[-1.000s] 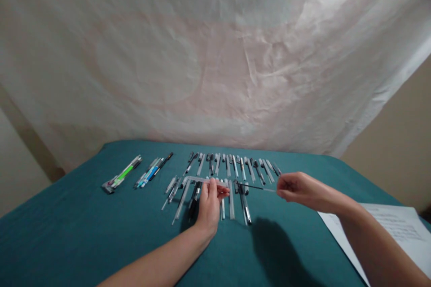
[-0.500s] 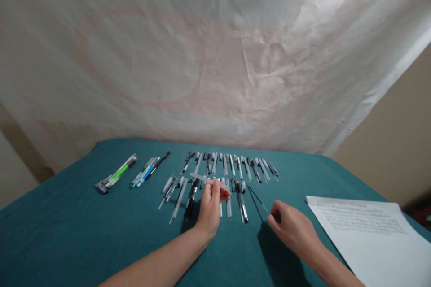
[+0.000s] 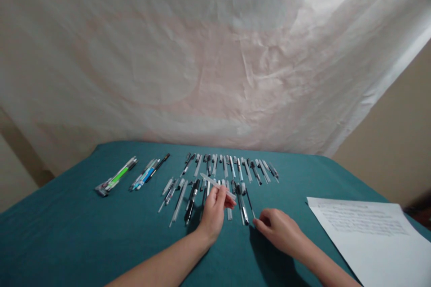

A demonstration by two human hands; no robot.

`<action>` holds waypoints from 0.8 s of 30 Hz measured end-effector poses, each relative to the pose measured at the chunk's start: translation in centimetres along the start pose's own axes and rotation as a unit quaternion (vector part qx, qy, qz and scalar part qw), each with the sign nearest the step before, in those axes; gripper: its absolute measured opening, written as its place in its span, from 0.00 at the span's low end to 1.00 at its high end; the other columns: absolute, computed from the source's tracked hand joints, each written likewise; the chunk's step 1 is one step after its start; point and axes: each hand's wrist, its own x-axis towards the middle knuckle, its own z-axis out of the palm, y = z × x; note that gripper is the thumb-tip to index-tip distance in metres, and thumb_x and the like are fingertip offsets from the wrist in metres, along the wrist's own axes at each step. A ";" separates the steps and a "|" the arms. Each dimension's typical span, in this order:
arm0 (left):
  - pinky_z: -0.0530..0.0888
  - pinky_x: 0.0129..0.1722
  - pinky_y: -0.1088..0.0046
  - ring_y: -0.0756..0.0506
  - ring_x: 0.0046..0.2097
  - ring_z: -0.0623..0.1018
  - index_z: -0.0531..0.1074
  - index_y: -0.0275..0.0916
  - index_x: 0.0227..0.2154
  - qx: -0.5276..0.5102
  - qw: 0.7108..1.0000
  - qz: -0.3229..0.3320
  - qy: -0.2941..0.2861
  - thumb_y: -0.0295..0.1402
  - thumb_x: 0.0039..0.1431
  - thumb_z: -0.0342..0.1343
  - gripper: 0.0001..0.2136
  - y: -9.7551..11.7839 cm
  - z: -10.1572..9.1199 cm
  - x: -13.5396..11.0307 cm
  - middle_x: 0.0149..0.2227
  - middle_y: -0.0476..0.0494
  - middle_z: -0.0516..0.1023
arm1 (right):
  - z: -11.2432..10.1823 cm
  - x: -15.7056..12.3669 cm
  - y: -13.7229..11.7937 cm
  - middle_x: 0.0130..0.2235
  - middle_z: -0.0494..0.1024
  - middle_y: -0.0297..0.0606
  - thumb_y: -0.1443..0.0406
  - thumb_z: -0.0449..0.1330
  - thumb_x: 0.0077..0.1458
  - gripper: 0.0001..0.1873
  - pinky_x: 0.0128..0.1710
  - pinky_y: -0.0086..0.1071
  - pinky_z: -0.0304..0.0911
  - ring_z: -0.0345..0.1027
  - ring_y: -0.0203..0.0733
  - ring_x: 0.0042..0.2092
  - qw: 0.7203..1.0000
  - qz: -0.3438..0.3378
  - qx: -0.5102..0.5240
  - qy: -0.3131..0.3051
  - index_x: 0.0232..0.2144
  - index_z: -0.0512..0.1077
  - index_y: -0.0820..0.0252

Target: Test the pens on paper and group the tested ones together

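The left hand pinches a clear pen barrel between thumb and fingertips, above the near row of pens; its long axis runs up and left from the fingers. Just to its right, the right hand is closed on the near end of a thin black refill, which points away from the fingertips along the teal cloth. The 2 hands are near each other but apart.

paper cut off btm-right | print unreadable | right hand hides refill end

Teal-clothed table, rows of pens, paper sheet
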 end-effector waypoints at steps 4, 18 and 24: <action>0.67 0.30 0.74 0.50 0.27 0.71 0.63 0.37 0.29 0.071 0.994 0.000 -0.079 0.44 0.58 0.45 0.14 0.4 0.4 -0.8 0.23 0.50 0.69 | -2.3 0.8 -1.0 0.20 0.68 0.33 0.56 0.50 0.54 0.17 0.22 0.27 0.48 0.58 0.33 0.22 0.989 -0.082 0.121 0.013 0.21 0.67 0.61; 0.64 0.34 0.75 0.48 0.34 0.69 0.67 0.37 0.36 0.352 0.901 0.105 -0.232 0.35 0.59 0.46 0.09 2.1 0.6 -2.8 0.32 0.47 0.71 | -3.3 1.9 -3.5 0.24 0.67 0.33 0.55 0.57 0.50 0.17 0.21 0.25 0.57 0.59 0.32 0.24 0.881 -0.127 0.456 -0.015 0.35 0.69 0.64; 0.67 0.36 0.75 0.48 0.37 0.71 0.65 0.36 0.39 0.368 0.907 0.137 -0.151 0.38 0.61 0.43 0.11 3.5 -0.1 -1.2 0.36 0.44 0.72 | -2.1 4.9 0.7 0.25 0.68 0.33 0.50 0.57 0.46 0.25 0.20 0.26 0.56 0.58 0.32 0.22 0.877 -0.019 0.479 0.027 0.38 0.70 0.64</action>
